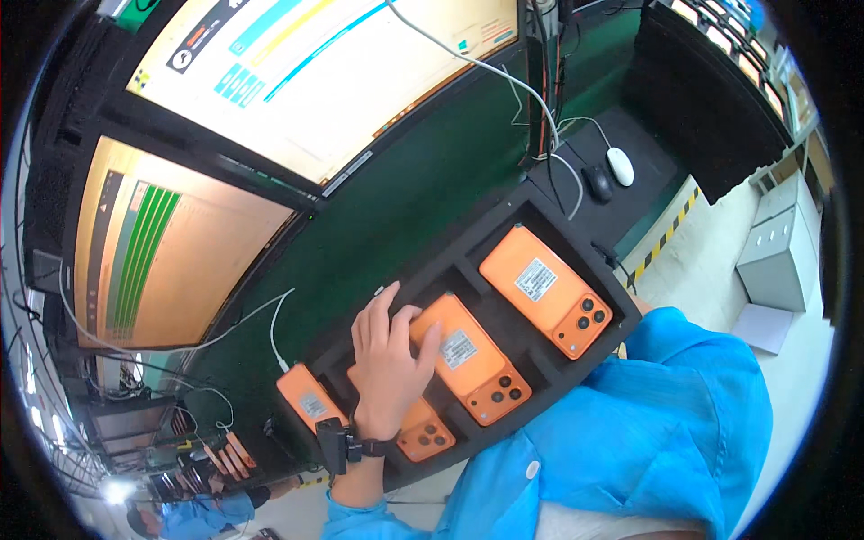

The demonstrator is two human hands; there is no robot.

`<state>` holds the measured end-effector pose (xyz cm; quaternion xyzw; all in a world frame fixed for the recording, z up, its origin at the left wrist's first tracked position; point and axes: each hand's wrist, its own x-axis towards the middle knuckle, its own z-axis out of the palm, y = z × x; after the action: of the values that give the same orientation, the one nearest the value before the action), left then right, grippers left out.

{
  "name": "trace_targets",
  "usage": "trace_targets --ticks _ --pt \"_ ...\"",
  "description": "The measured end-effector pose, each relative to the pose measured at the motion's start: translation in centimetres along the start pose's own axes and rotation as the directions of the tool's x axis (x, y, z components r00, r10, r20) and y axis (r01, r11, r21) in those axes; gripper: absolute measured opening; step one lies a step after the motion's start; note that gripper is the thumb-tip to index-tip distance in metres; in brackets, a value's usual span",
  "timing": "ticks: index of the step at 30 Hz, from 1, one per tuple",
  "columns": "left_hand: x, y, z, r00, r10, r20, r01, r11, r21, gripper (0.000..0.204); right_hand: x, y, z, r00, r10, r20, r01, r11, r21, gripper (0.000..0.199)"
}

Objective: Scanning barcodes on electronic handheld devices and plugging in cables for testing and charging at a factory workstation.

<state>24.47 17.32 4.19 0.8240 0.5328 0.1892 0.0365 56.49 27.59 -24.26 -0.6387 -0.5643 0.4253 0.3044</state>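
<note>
My left hand (393,355) reaches over a black foam tray (531,387), back up, fingers apart and a little bent. Its thumb lies against the upper left edge of an orange phone (477,382) with a white printed label and a camera block. Beneath the hand and wrist, another orange phone (421,418) is partly hidden. To the left, an orange phone (301,389) has a white cable at its top end. One more orange phone (547,288) lies back up in the right compartment. A dark band with a black box (339,444) circles my left wrist. My right hand is out of view.
Two lit monitors (333,81) stand beyond the tray. White cables (517,81) run down across the bench. A black mouse (597,183) and a white mouse (620,166) lie at the far right. Another person in blue (193,517) is at the lower left.
</note>
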Motion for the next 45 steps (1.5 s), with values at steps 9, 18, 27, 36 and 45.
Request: trace_targets --ticks 9,18,27,36,45 --pt "0.0 -0.5 0.1 0.996 -0.062 0.068 0.073 0.982 -0.177 0.021 -0.4 -10.7 -7.3 0.983 0.001 0.182 -0.103 0.829 0.55 0.028" --pt "-0.1 -0.8 -0.8 0.987 -0.147 0.057 0.156 0.86 -0.486 0.021 -4.2 -23.9 -12.8 0.91 -0.368 0.19 0.297 0.9 0.319 0.027" --pt "-1.7 1.2 -2.4 0.956 -0.185 0.226 0.288 0.457 -0.842 0.025 -9.0 -32.7 -9.4 0.527 -0.505 0.683 -0.105 0.759 0.642 0.032" --pt "-1.9 1.9 -3.4 0.999 -0.038 0.039 0.054 0.566 -0.823 0.028 -11.4 -36.6 -7.2 0.499 -0.6 0.626 0.607 0.757 0.242 0.027" --pt "-1.9 1.8 -3.5 0.997 0.069 -0.032 -0.069 0.635 -0.77 0.023 -11.8 -37.7 -6.9 0.493 -0.537 0.685 0.558 0.799 0.225 0.03"
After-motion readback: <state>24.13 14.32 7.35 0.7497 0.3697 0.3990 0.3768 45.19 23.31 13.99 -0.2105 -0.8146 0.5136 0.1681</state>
